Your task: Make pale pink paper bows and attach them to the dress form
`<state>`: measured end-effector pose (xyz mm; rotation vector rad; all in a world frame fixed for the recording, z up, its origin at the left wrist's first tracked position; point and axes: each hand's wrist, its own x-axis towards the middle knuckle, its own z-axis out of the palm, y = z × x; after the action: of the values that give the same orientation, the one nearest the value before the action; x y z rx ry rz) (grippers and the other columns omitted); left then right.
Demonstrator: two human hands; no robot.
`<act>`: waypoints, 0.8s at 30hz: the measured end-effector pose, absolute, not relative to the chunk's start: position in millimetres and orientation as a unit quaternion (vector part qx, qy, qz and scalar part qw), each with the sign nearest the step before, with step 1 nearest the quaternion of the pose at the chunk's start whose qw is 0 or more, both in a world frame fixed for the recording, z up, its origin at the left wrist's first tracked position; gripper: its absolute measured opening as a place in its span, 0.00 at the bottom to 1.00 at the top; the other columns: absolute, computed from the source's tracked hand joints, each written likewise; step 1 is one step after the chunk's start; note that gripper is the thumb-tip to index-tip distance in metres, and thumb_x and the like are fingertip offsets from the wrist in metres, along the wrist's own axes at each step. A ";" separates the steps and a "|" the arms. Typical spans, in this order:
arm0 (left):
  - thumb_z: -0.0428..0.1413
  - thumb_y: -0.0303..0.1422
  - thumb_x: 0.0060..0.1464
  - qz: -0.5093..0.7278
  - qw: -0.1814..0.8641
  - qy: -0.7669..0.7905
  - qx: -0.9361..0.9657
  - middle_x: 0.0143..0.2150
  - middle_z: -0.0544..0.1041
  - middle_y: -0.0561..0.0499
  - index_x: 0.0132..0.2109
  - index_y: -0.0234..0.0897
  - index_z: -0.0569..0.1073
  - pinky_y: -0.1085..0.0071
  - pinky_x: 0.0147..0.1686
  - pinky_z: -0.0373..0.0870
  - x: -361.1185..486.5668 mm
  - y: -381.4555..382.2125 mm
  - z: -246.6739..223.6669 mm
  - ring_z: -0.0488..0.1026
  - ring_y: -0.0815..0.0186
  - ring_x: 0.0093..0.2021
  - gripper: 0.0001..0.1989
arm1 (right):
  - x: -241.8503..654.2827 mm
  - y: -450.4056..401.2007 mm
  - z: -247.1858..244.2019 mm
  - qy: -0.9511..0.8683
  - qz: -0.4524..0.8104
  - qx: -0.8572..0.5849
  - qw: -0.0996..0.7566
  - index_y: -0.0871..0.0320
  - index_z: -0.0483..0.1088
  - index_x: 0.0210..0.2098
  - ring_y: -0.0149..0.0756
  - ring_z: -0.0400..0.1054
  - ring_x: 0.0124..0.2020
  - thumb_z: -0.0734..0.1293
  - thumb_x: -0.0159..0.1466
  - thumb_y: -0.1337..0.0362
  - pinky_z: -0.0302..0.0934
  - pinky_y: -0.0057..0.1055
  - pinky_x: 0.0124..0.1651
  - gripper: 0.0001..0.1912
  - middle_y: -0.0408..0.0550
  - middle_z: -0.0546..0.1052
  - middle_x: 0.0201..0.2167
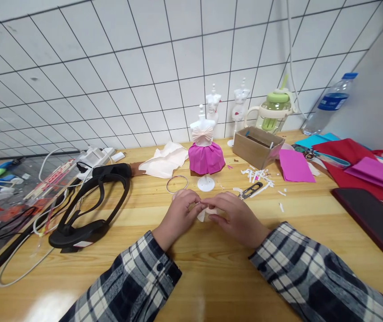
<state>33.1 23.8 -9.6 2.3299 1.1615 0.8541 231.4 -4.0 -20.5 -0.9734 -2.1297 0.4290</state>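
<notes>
My left hand (182, 213) and my right hand (234, 215) meet low over the table, fingertips together. Between them they pinch a small piece of pale paper (202, 215). Just beyond stands a white mini dress form (201, 120) on a round base, with a pale pink pleated bow top (203, 135) and a magenta gathered skirt (206, 158). A thin ring (177, 184) lies past my left hand. Small thread snips (252, 191) lie beyond my right hand, next to white paper scraps (256, 174).
Behind stand two white dress forms (213, 103) (241, 105), a cardboard box (258, 146), a green-lidded jug (275, 112) and a bottle (332, 105). Coloured sheets (296, 166) and a dark phone (372, 221) lie right; a black headset (90, 232), cables and crumpled cream cloth (166, 160) lie left.
</notes>
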 end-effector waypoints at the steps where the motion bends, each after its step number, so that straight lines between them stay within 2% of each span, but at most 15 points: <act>1: 0.54 0.37 0.59 0.308 0.202 0.412 0.834 0.32 0.75 0.49 0.31 0.37 0.72 0.66 0.41 0.64 32.8 24.1 -9.6 0.69 0.63 0.36 0.10 | 232.2 -3.7 -20.4 -0.828 0.161 -0.391 0.369 0.54 0.69 0.51 0.42 0.69 0.43 0.65 0.64 0.67 0.64 0.40 0.46 0.16 0.51 0.76 0.41; 6: 0.56 0.37 0.58 0.314 0.206 0.391 0.840 0.32 0.75 0.49 0.32 0.37 0.72 0.66 0.41 0.64 32.9 24.7 -11.6 0.69 0.64 0.36 0.09 | 236.9 -2.2 -19.3 -0.850 0.131 -0.384 0.336 0.55 0.72 0.49 0.44 0.68 0.47 0.69 0.61 0.64 0.62 0.41 0.50 0.16 0.52 0.75 0.47; 11: 0.56 0.37 0.58 0.304 0.200 0.401 0.841 0.31 0.75 0.49 0.30 0.37 0.72 0.66 0.40 0.64 34.0 27.0 -13.9 0.69 0.64 0.35 0.11 | 239.0 -0.7 -22.1 -0.865 0.112 -0.400 0.282 0.53 0.74 0.45 0.40 0.71 0.38 0.63 0.66 0.61 0.60 0.38 0.42 0.11 0.47 0.80 0.36; 15: 0.54 0.38 0.59 0.276 0.206 0.427 0.836 0.30 0.75 0.49 0.29 0.37 0.73 0.66 0.40 0.65 33.9 28.1 -14.7 0.69 0.63 0.34 0.13 | 239.0 1.1 -25.5 -0.867 0.104 -0.407 0.268 0.53 0.75 0.44 0.39 0.71 0.35 0.58 0.70 0.60 0.59 0.37 0.40 0.14 0.46 0.81 0.35; 18: 0.55 0.39 0.58 0.285 0.177 0.437 0.835 0.38 0.77 0.47 0.38 0.38 0.76 0.62 0.46 0.64 33.2 24.0 -10.4 0.71 0.60 0.42 0.10 | 238.1 1.5 -25.4 -0.859 0.119 -0.418 0.271 0.53 0.74 0.47 0.40 0.72 0.36 0.59 0.69 0.61 0.59 0.37 0.40 0.14 0.47 0.81 0.36; 20: 0.58 0.42 0.56 0.290 0.143 0.424 0.846 0.48 0.75 0.45 0.47 0.40 0.76 0.58 0.53 0.60 33.0 18.8 -5.3 0.68 0.57 0.50 0.15 | 237.1 0.9 -24.0 -0.838 0.150 -0.440 0.286 0.54 0.72 0.49 0.40 0.72 0.36 0.61 0.68 0.62 0.60 0.36 0.40 0.12 0.47 0.80 0.37; 24: 0.62 0.42 0.50 0.235 0.077 0.403 0.881 0.53 0.74 0.47 0.44 0.46 0.77 0.47 0.61 0.47 35.7 8.4 2.7 0.65 0.53 0.55 0.14 | 234.7 -2.1 -20.9 -0.794 0.227 -0.481 0.296 0.54 0.70 0.41 0.37 0.72 0.32 0.64 0.64 0.62 0.59 0.32 0.34 0.06 0.44 0.79 0.32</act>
<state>35.7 8.4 2.7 2.6388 1.2087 0.7052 234.7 -2.1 -20.9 -1.2795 -2.1114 0.6040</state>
